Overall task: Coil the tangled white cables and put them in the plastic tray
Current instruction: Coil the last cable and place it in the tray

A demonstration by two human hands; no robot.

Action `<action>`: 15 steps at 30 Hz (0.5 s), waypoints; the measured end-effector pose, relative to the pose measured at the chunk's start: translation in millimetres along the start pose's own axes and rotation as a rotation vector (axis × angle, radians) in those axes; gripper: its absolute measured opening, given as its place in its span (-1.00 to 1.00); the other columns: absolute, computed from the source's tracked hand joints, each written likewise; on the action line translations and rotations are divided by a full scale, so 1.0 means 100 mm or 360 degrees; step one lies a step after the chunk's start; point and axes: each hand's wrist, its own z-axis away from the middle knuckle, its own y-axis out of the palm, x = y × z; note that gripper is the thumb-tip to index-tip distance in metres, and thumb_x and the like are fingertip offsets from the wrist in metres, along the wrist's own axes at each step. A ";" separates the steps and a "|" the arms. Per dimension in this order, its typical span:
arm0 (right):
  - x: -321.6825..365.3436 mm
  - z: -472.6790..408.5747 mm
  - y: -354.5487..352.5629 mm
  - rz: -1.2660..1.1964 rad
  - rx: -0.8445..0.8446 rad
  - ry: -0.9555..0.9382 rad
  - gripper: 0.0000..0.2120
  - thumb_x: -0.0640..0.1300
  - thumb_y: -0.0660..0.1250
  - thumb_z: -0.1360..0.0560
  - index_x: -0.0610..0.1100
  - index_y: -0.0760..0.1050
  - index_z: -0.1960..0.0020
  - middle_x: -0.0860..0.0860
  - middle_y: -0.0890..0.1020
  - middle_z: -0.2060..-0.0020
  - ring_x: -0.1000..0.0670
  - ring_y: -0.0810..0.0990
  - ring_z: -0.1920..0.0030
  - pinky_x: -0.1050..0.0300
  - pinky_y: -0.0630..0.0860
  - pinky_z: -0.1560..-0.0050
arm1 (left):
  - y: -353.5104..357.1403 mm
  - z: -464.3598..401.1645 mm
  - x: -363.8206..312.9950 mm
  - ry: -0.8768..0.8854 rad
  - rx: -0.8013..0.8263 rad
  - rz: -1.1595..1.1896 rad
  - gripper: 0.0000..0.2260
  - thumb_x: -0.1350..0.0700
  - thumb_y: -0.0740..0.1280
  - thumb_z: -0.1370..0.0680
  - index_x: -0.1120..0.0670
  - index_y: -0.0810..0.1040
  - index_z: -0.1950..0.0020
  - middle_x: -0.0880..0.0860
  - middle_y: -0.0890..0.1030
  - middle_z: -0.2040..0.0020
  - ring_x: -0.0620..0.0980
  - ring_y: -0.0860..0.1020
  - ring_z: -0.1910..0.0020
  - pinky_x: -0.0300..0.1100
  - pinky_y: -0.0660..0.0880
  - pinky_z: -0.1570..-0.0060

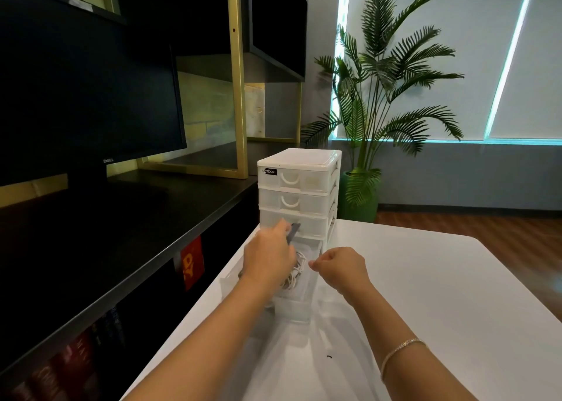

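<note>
On the white bench (pixel 410 279), left hand (pixel 267 257) pinches a dark object above the tray (pixel 293 312) of cables (pixel 296 271), right hand (pixel 340 268) curled empty beside; next, I'd judge, closing it.

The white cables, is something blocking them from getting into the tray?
Nothing visible does. The white cables already lie inside the pulled-out tray, partly hidden under the left hand, which holds a dark object above them. The right hand hovers beside the tray.

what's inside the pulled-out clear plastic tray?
White cables lie bunched in the clear plastic tray; the left hand, holding a dark object, covers the tray's rear part.
</note>
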 end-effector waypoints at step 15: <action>0.00 -0.07 0.16 0.0053 0.0017 0.0059 -0.71 0.05 0.31 -0.49 -0.17 0.59 0.04 -0.06 0.59 0.22 -0.02 0.54 0.24 0.10 0.54 0.12 | 0.17 0.08 0.06 0.0057 0.0364 0.0117 -0.63 -0.02 0.37 -0.49 0.01 0.46 -0.28 0.00 0.60 -0.16 -0.01 0.56 -0.11 -0.16 0.52 -0.12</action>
